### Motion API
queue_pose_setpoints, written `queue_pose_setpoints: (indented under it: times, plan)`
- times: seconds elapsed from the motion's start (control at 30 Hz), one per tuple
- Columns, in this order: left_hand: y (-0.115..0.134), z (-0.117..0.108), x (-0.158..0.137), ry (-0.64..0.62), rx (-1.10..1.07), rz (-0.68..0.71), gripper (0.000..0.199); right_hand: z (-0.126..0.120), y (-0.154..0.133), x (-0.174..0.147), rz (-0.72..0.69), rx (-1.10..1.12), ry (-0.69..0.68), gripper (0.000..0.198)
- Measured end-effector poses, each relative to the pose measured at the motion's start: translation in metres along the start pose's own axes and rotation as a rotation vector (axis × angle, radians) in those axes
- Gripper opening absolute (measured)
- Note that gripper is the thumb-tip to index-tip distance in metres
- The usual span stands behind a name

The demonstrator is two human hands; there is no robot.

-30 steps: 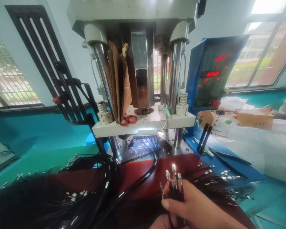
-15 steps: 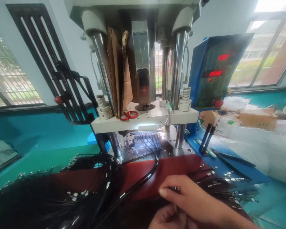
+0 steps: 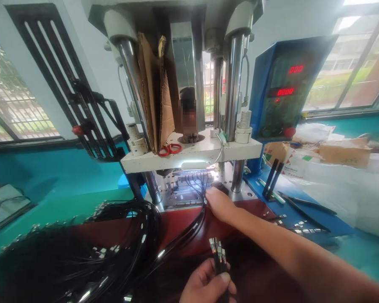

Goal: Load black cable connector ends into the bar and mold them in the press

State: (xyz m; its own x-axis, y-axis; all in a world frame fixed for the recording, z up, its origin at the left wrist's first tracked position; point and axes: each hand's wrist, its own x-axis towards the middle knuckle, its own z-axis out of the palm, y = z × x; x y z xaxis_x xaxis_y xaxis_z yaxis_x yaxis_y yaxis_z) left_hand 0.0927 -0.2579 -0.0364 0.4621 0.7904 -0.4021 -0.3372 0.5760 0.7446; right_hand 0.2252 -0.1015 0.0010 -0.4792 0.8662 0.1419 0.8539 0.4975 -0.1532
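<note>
Wires [image 3: 196, 226] slope leftward from the press [image 3: 154, 164]; the nearer right hand [image 3: 220, 203] meets them, grip hidden, while the left hand [image 3: 208, 283] clasps another bundle [image 3: 219, 255].

Workshop, pillar press [image 3: 205, 148], control box [image 3: 276, 111], black wires [image 3: 50, 265]

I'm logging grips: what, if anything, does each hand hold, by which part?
The left hand holds black wires just below their metal terminals. The right hand is at the bundle leading into the press; its grip is unclear.
</note>
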Motion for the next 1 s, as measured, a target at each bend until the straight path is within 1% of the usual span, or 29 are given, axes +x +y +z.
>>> queue_pose_setpoints:
  times: [0.1, 0.2, 0.27, 0.3, 0.33, 0.37, 0.43, 0.47, 0.53, 0.63, 0.7, 0.83, 0.9, 1.0]
  plan:
    - [0.003, 0.002, -0.004, -0.003, -0.006, -0.006, 0.056, -0.014, -0.001, -0.019, 0.023, -0.028, -0.032, 0.018]
    - [0.007, 0.006, -0.01, 0.008, 0.006, -0.01, 0.055, -0.037, 0.003, -0.052, 0.087, -0.018, -0.053, 0.02]
    - [0.009, 0.009, -0.013, 0.023, 0.042, -0.018, 0.054, -0.054, 0.009, -0.077, 0.09, 0.022, -0.081, 0.017]
    - [0.01, 0.01, -0.014, 0.03, 0.063, -0.029, 0.053, -0.06, 0.011, -0.089, 0.085, 0.084, -0.11, 0.016]
    - [0.01, 0.011, -0.015, 0.034, 0.083, -0.038, 0.053, -0.065, 0.014, -0.101, 0.091, 0.211, -0.158, 0.015]
    - [0.01, 0.012, -0.015, 0.033, 0.103, -0.043, 0.054, -0.067, 0.015, -0.112, 0.128, 0.408, -0.205, 0.016]
    - [0.009, 0.013, -0.015, 0.024, 0.14, -0.05, 0.057, -0.064, 0.014, -0.133, 0.255, 0.805, -0.223, 0.02]
    - [0.007, 0.014, -0.014, 0.023, 0.157, -0.055, 0.059, -0.061, 0.01, -0.143, 0.329, 0.973, -0.201, 0.021]
    - [0.005, 0.014, -0.012, 0.037, 0.183, -0.068, 0.064, -0.05, -0.001, -0.16, 0.443, 1.213, -0.123, 0.026]
    - [0.004, 0.017, -0.011, 0.072, 0.2, -0.091, 0.064, -0.032, -0.023, -0.179, 0.53, 1.484, -0.017, 0.051]
    - [0.006, 0.022, -0.01, 0.082, 0.225, -0.096, 0.059, -0.02, -0.036, -0.184, 0.549, 1.56, 0.084, 0.059]
    - [0.01, 0.036, -0.006, 0.09, 0.332, -0.075, 0.044, -0.006, -0.046, -0.182, 0.582, 1.622, 0.28, 0.049]
    - [0.01, 0.042, -0.004, 0.077, 0.401, -0.066, 0.042, -0.004, -0.047, -0.18, 0.609, 1.617, 0.32, 0.048]
    - [0.01, 0.048, -0.003, 0.06, 0.496, -0.073, 0.041, -0.006, -0.049, -0.179, 0.638, 1.577, 0.301, 0.052]
